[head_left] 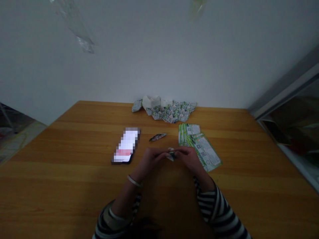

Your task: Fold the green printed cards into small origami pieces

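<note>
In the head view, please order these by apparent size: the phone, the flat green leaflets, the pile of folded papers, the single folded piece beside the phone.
1. pile of folded papers
2. green leaflets, similar, so unsure
3. phone
4. single folded piece

Phone [126, 146] left of hands, leaflets [199, 144] right, folded strip [157, 137] between, folded-paper pile [169, 111] behind at table [62, 172] far edge

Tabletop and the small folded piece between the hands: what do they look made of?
Tabletop: wood or wood-look laminate, smooth orange-brown with long grain bands. Folded piece, pinched by left hand and right hand: apparently thin printed paper, creased, green-and-white like the leaflets.
</note>
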`<act>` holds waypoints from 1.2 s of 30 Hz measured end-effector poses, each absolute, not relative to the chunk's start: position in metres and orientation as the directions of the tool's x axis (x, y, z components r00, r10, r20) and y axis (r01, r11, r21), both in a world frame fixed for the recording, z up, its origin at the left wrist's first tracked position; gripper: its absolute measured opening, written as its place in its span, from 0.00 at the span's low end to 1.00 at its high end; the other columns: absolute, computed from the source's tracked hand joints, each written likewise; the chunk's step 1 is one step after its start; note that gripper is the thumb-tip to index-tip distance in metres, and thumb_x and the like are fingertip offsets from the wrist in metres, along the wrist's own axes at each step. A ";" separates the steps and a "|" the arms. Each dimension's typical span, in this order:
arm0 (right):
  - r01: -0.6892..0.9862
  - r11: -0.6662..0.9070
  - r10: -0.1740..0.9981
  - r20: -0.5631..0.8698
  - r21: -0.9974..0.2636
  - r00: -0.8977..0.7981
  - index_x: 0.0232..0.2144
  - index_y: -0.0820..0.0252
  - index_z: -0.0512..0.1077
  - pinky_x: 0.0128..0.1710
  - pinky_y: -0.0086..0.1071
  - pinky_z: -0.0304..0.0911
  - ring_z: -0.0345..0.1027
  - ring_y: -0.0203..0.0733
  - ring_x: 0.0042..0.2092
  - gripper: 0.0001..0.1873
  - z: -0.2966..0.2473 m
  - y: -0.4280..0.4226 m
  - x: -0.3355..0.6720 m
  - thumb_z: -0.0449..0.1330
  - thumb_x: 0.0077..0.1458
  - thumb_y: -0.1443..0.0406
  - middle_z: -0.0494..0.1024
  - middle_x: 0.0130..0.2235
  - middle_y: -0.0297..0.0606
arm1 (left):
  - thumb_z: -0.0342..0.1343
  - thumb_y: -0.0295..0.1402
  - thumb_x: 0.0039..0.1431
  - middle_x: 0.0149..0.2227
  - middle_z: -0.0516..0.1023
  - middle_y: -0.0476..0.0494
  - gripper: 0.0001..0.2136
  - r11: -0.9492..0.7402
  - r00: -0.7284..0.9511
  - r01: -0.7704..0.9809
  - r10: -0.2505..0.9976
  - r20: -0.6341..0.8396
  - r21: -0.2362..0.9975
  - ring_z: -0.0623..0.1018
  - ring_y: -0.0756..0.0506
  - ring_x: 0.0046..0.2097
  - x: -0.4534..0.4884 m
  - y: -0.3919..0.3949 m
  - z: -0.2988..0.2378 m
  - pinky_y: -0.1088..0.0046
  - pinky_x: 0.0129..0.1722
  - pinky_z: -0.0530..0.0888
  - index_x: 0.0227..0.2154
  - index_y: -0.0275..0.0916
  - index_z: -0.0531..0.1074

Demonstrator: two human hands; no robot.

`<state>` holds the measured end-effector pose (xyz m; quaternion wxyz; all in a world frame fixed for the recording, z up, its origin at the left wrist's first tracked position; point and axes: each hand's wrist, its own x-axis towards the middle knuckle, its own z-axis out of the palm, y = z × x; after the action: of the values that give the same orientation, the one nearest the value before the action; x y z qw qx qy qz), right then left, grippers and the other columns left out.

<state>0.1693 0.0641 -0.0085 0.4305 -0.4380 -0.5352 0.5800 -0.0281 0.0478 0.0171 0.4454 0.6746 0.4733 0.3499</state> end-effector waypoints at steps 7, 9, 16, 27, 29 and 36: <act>-0.017 -0.018 0.989 -0.016 -1.000 -0.144 0.26 0.55 0.80 0.33 0.35 0.70 0.74 0.42 0.30 0.08 -0.010 0.066 0.167 0.65 0.48 0.58 0.82 0.28 0.34 | 0.60 0.34 0.57 0.40 0.84 0.46 0.09 -0.082 0.191 0.179 0.980 0.047 0.980 0.82 0.41 0.42 -0.020 0.048 0.015 0.64 0.45 0.77 0.39 0.43 0.82; -0.036 -0.011 0.993 -0.007 -0.999 -0.119 0.27 0.54 0.80 0.34 0.36 0.71 0.75 0.43 0.31 0.06 -0.010 0.065 0.165 0.65 0.47 0.60 0.82 0.29 0.35 | 0.62 0.33 0.54 0.39 0.84 0.45 0.08 -0.018 0.096 0.086 0.995 0.009 0.996 0.82 0.40 0.43 -0.016 0.049 0.014 0.63 0.46 0.77 0.37 0.43 0.82; 0.025 0.076 0.997 0.075 -0.997 -0.017 0.27 0.55 0.80 0.36 0.36 0.70 0.75 0.43 0.32 0.03 -0.010 0.059 0.157 0.64 0.48 0.65 0.81 0.28 0.34 | 0.65 0.31 0.48 0.32 0.85 0.44 0.05 0.070 -0.196 0.022 0.979 -0.065 0.997 0.83 0.41 0.35 -0.009 0.046 0.013 0.65 0.38 0.80 0.29 0.38 0.82; -0.251 -0.060 0.998 -0.065 -0.966 0.011 0.34 0.57 0.71 0.36 0.37 0.72 0.77 0.42 0.30 0.12 -0.004 0.053 0.146 0.66 0.49 0.59 0.81 0.28 0.35 | 0.67 0.33 0.47 0.29 0.84 0.45 0.06 0.057 -0.306 -0.028 0.950 -0.063 0.998 0.82 0.45 0.33 -0.001 0.041 0.009 0.70 0.37 0.78 0.27 0.37 0.80; -0.258 -0.075 0.997 -0.077 -0.963 0.001 0.36 0.57 0.70 0.36 0.36 0.73 0.77 0.42 0.30 0.13 -0.005 0.052 0.145 0.66 0.50 0.59 0.82 0.28 0.35 | 0.68 0.34 0.45 0.29 0.83 0.45 0.09 0.084 -0.307 -0.132 0.944 -0.121 0.988 0.82 0.46 0.32 0.001 0.042 0.007 0.71 0.35 0.78 0.28 0.35 0.78; -0.203 -0.080 0.997 -0.081 -0.976 -0.003 0.37 0.58 0.70 0.32 0.32 0.70 0.78 0.43 0.31 0.12 -0.010 0.053 0.144 0.66 0.51 0.60 0.82 0.29 0.36 | 0.67 0.33 0.48 0.27 0.82 0.46 0.10 0.105 -0.294 -0.150 0.945 -0.146 0.983 0.80 0.49 0.29 0.000 0.042 0.002 0.76 0.31 0.76 0.31 0.34 0.76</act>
<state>0.1438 0.0526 -0.0101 0.5289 -0.4674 -0.4247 0.5669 -0.0001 0.0425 0.0023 0.4801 0.3502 0.5676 0.5699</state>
